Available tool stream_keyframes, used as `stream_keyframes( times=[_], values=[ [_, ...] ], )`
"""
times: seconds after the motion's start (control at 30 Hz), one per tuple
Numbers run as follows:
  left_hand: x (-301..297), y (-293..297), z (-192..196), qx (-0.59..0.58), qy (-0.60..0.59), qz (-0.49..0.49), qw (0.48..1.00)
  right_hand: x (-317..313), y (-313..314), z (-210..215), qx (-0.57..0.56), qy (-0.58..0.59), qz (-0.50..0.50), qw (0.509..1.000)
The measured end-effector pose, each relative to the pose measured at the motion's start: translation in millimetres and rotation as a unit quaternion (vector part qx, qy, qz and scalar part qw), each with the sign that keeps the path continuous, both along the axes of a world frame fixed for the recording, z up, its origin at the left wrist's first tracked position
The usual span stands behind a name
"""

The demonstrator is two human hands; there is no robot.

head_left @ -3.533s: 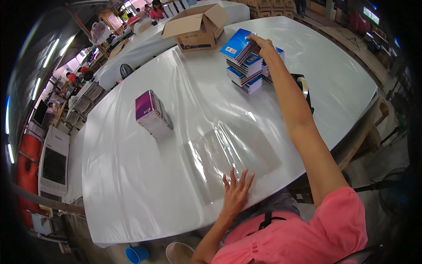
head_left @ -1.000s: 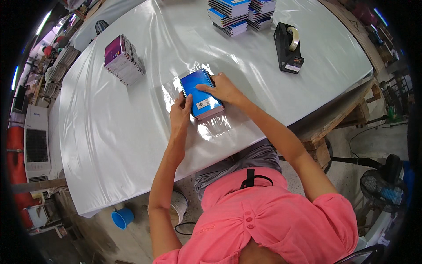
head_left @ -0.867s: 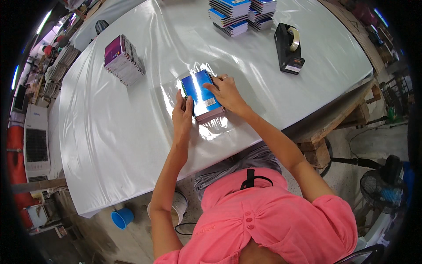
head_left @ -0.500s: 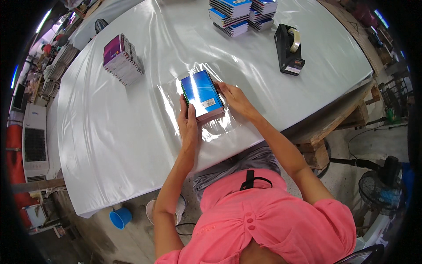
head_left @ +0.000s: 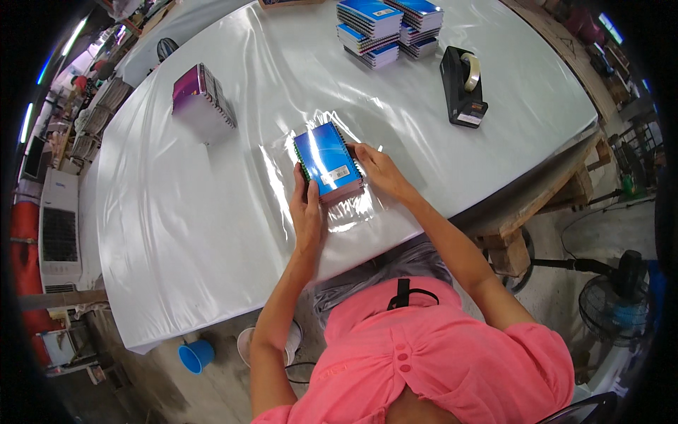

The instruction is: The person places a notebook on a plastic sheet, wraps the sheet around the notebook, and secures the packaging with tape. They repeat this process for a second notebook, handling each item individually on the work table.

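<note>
A small stack of blue spiral notebooks (head_left: 327, 160) lies on a sheet of clear plastic wrap (head_left: 349, 210) on the white table (head_left: 176, 212). My left hand (head_left: 306, 210) presses against the stack's near left side. My right hand (head_left: 378, 169) rests against its right side, fingers on the wrap. Both hands flank the stack and hold it in place.
More blue notebooks are piled in stacks (head_left: 387, 27) at the far edge. A black tape dispenser (head_left: 462, 88) stands to the right of them. A wrapped purple bundle (head_left: 202, 102) lies at the left. A blue cup (head_left: 195, 355) sits on the floor, and a fan (head_left: 613, 300) stands at the right.
My right hand has come off the top of the stack and moved to its right side. The stack now lies flat with its blue cover showing.
</note>
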State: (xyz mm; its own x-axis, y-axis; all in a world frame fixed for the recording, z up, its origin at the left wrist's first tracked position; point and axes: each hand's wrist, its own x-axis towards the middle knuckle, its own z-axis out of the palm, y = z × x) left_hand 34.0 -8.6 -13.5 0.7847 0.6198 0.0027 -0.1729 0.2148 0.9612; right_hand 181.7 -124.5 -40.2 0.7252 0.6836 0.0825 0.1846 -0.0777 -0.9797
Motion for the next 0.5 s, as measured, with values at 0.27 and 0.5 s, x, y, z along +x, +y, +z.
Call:
stream_keyframes(
  times=[0.27,0.5],
  values=[
    [-9.4,2.6,-5.5,0.043,0.026,0.001,0.999,-2.8,-12.2,-1.9,0.000,0.042,0.027,0.999],
    [-5.0,-0.2,0.9,0.028,0.016,-0.008,0.999,2.9,-4.1,-1.4,0.038,0.040,-0.010,0.998]
  ],
)
